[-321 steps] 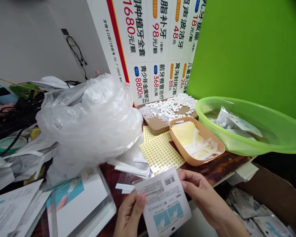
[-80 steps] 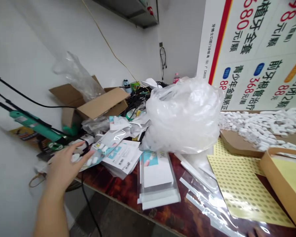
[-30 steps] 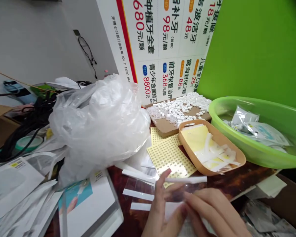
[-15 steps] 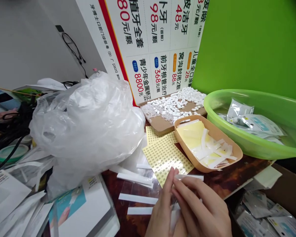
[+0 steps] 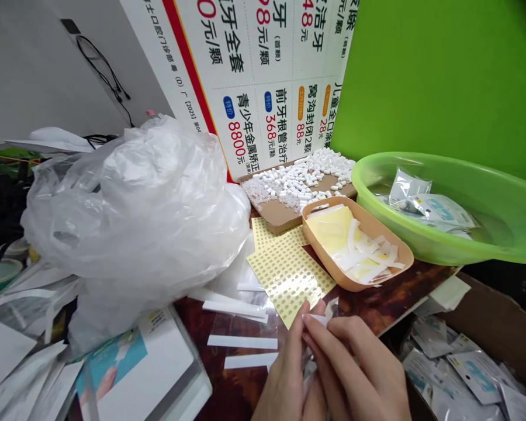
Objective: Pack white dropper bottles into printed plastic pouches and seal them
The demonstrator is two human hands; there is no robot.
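My left hand (image 5: 284, 368) and my right hand (image 5: 362, 365) meet at the front of the table, fingers closed around a small crinkled clear plastic bag (image 5: 332, 307). A short white strip (image 5: 316, 319) shows at their fingertips. Most of the bag is hidden behind the fingers. Just left of the hands lie several flat clear bags with white strips (image 5: 242, 342) along their edges. Beyond the fingertips is a yellow sheet of small round stickers (image 5: 289, 283), partly covering a second such sheet (image 5: 263, 234).
An orange basket (image 5: 309, 225) holds loose white strips and yellow paper. Behind it, a brown tray (image 5: 276, 217) carries white capsule-like pieces. Packed sachets lie in a green basin (image 5: 421, 248) and in a box (image 5: 477, 368) at lower right. A large plastic bag (image 5: 144, 204) bulges at left.
Less of the white strip shows at my fingertips, and crinkled clear plastic now stands up above the right fingers. The whole view has shifted slightly; both hands stay together.
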